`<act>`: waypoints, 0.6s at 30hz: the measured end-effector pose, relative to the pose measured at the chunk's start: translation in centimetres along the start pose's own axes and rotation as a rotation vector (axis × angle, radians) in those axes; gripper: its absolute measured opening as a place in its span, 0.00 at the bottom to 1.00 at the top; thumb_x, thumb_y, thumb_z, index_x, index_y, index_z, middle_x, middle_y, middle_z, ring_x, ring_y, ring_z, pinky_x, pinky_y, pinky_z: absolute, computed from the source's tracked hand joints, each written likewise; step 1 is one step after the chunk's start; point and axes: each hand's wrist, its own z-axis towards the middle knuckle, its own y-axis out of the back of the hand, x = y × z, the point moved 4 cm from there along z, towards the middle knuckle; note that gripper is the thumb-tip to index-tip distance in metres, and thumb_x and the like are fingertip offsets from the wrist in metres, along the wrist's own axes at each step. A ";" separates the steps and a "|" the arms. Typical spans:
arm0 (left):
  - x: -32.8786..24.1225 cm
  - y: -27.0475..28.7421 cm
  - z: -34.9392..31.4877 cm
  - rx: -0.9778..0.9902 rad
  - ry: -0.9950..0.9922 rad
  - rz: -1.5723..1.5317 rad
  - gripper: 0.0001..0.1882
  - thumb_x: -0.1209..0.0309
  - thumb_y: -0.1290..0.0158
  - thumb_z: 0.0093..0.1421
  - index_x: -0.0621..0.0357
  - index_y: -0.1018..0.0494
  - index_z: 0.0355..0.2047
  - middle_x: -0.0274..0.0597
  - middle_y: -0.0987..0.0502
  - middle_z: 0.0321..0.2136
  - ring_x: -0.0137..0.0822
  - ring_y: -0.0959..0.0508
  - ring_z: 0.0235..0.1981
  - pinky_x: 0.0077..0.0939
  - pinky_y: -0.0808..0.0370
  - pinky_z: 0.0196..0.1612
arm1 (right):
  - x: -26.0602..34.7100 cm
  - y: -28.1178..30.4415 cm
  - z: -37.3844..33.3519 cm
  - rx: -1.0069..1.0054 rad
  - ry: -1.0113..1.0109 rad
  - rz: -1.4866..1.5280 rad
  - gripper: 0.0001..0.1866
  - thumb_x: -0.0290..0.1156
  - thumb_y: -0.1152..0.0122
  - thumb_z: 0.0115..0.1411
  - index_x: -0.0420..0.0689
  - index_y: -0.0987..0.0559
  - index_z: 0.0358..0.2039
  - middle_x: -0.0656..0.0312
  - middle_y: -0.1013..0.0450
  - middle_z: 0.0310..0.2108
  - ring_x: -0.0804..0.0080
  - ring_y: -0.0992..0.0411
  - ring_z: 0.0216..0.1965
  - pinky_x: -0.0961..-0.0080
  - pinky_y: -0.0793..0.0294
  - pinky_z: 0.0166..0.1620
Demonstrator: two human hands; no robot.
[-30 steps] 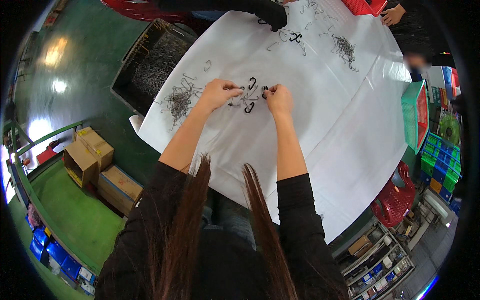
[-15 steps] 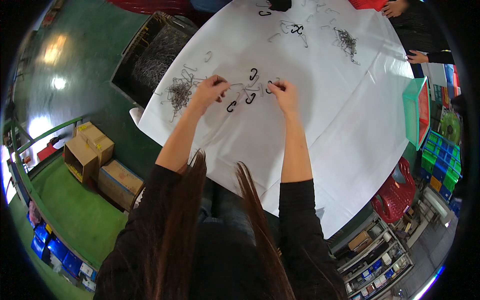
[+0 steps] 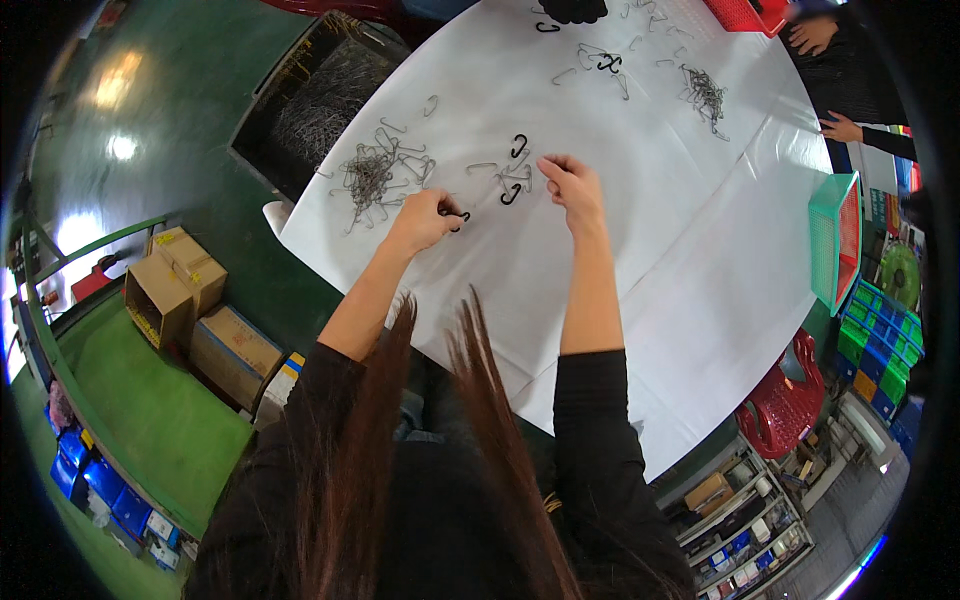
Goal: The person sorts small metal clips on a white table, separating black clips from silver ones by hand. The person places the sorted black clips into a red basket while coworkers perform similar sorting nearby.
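Observation:
My left hand (image 3: 425, 221) is closed, its fingertips pinching a black hook (image 3: 461, 219) low over the white-covered table. My right hand (image 3: 574, 188) hovers to the right with thumb and fingers pressed together; what they hold, if anything, cannot be made out. Between the hands lie a black hook (image 3: 519, 146), another black hook (image 3: 511, 194) and several thin grey wire hooks (image 3: 482, 166). Left of my left hand is a tangled pile of grey wire hooks (image 3: 368, 177).
A black bin (image 3: 320, 105) of wire pieces stands beyond the table's left edge. More wire hooks (image 3: 704, 95) lie at the far right. A co-worker's hand (image 3: 842, 128) rests near the right edge, by a green basket (image 3: 825, 235). Cardboard boxes (image 3: 180, 280) stand at left.
My left hand has moved down and right onto a black hook. The black hook at my right fingertips no longer shows. The view has shifted slightly.

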 end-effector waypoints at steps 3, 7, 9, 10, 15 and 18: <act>-0.1 1.0 0.0 -0.038 -0.037 0.164 0.11 0.70 0.40 0.50 0.62 0.22 0.33 0.38 0.21 0.26 0.26 0.25 0.26 0.21 0.29 0.31 | 1.7 -3.0 2.7 -0.367 0.073 -0.836 0.16 0.40 0.33 0.48 0.41 0.20 0.32 0.56 0.23 0.33 0.64 0.24 0.35 0.71 0.27 0.36; 0.3 0.9 -0.3 0.185 0.165 -0.346 0.11 0.69 0.43 0.54 0.62 0.22 0.36 0.35 0.22 0.28 0.25 0.24 0.29 0.21 0.29 0.32 | 1.6 -4.9 4.3 -0.280 -0.007 -0.844 0.16 0.39 0.32 0.47 0.41 0.20 0.32 0.54 0.24 0.36 0.61 0.24 0.36 0.69 0.27 0.35; -0.1 1.2 -0.8 0.170 0.150 -0.497 0.11 0.69 0.45 0.56 0.61 0.23 0.37 0.33 0.24 0.28 0.26 0.25 0.29 0.20 0.28 0.33 | 1.5 -4.1 3.9 -0.126 0.016 -0.742 0.14 0.37 0.34 0.49 0.41 0.21 0.32 0.57 0.24 0.35 0.63 0.25 0.36 0.71 0.27 0.33; -0.3 1.5 -1.1 0.158 0.134 -0.577 0.11 0.69 0.46 0.57 0.61 0.24 0.38 0.33 0.25 0.28 0.26 0.25 0.29 0.20 0.28 0.34 | 1.2 -3.3 3.4 0.023 -0.010 -0.380 0.13 0.35 0.34 0.49 0.42 0.22 0.33 0.60 0.24 0.33 0.66 0.25 0.34 0.74 0.29 0.31; -0.7 1.6 -2.4 0.259 0.052 -0.823 0.10 0.66 0.51 0.61 0.60 0.28 0.38 0.35 0.27 0.29 0.28 0.28 0.28 0.21 0.29 0.34 | -0.2 0.1 -1.8 0.327 -0.023 0.500 0.11 0.27 0.37 0.50 0.41 0.26 0.34 0.69 0.30 0.27 0.75 0.31 0.27 0.85 0.37 0.24; -0.3 0.9 -2.1 0.253 0.029 -0.949 0.12 0.62 0.52 0.62 0.59 0.29 0.35 0.35 0.28 0.28 0.29 0.28 0.27 0.22 0.29 0.32 | -0.9 -0.4 -2.0 0.259 0.060 0.007 0.09 0.27 0.37 0.50 0.43 0.25 0.33 0.68 0.32 0.26 0.73 0.33 0.24 0.77 0.34 0.25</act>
